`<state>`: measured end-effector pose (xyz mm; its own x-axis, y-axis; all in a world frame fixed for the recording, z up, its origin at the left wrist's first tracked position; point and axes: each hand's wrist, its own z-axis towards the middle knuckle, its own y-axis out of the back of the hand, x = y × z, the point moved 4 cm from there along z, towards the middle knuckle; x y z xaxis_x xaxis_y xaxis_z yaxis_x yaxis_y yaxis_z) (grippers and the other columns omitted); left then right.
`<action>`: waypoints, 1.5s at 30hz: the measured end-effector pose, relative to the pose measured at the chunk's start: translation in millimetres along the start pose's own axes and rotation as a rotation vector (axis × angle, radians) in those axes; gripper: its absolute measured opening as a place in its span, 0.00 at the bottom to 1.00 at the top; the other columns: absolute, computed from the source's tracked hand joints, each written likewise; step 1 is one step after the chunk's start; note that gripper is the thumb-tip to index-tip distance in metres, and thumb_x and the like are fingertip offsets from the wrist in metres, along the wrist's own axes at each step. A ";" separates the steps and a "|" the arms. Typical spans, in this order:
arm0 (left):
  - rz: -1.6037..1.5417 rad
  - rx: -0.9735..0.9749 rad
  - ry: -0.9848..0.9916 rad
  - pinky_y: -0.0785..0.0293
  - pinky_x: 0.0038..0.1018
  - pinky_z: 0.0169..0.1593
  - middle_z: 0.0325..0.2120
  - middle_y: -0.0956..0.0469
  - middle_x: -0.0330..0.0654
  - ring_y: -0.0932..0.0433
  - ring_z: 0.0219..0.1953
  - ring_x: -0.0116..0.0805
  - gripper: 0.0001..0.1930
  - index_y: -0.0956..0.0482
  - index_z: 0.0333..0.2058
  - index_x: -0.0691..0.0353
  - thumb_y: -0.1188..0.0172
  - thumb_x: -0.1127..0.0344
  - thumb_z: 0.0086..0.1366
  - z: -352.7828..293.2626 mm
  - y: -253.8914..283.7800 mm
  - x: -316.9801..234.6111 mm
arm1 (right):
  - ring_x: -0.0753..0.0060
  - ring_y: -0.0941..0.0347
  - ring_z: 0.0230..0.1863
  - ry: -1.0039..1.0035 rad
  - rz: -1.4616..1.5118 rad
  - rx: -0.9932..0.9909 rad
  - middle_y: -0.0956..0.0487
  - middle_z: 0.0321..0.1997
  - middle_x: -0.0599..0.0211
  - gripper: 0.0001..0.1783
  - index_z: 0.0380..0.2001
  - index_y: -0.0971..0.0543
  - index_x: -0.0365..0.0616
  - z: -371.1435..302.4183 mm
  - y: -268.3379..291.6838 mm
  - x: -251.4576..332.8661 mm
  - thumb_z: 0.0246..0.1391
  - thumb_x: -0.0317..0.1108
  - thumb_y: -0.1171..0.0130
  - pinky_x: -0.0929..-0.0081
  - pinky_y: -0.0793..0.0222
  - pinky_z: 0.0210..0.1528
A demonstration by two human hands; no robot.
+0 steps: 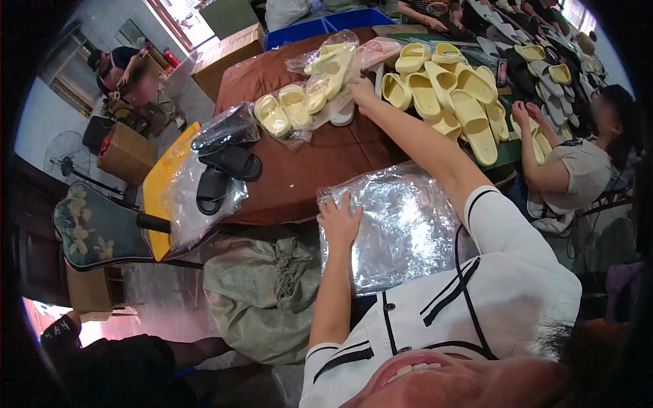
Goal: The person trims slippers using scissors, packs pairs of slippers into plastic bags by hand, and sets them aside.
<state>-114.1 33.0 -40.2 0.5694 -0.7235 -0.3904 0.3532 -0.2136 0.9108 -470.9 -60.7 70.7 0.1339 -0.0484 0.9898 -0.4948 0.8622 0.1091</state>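
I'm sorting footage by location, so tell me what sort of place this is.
Probably a small footwear-packing workshop: pale yellow slides lie heaped, another yellow pair sits in clear plastic, and the left hand rests on flat, clear plastic bags or sheets.

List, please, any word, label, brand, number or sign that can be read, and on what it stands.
None is readable.
Clear flat plastic packaging under the left hand: red outlined mark, too small.
Black short-sleeved shirt, top edge: coloured print, too small.
Dark cloth, lower left: pale marks, too blurred.
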 end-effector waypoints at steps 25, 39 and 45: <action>0.150 0.031 0.014 0.40 0.62 0.62 0.63 0.34 0.57 0.38 0.66 0.62 0.32 0.29 0.65 0.41 0.42 0.38 0.65 4.3 -4.3 1.5 | 0.78 0.36 0.17 -0.653 0.297 0.204 0.28 0.24 0.70 0.25 0.37 0.24 0.45 -100.4 78.6 -78.7 0.59 0.57 0.34 0.79 0.37 0.17; 0.112 -0.038 -0.068 0.40 0.63 0.61 0.62 0.34 0.60 0.37 0.64 0.62 0.33 0.29 0.65 0.45 0.41 0.40 0.64 8.2 -4.9 -8.4 | 0.67 0.31 0.60 0.107 0.362 0.295 0.24 0.55 0.70 0.22 0.56 0.24 0.51 -23.2 61.9 67.4 0.64 0.49 0.39 0.57 0.28 0.53; 0.084 0.014 -0.024 0.42 0.61 0.62 0.62 0.33 0.60 0.37 0.64 0.62 0.33 0.28 0.65 0.45 0.41 0.40 0.64 6.7 1.9 -6.4 | 0.44 0.32 0.66 -0.032 0.883 0.705 0.30 0.67 0.56 0.24 0.62 0.30 0.49 -82.3 80.6 144.1 0.68 0.44 0.43 0.35 0.31 0.62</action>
<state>-122.1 32.8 -35.1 0.5788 -0.7545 -0.3095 0.2945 -0.1605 0.9421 -420.8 43.4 214.6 -0.5194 0.4150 0.7470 -0.7808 0.1247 -0.6122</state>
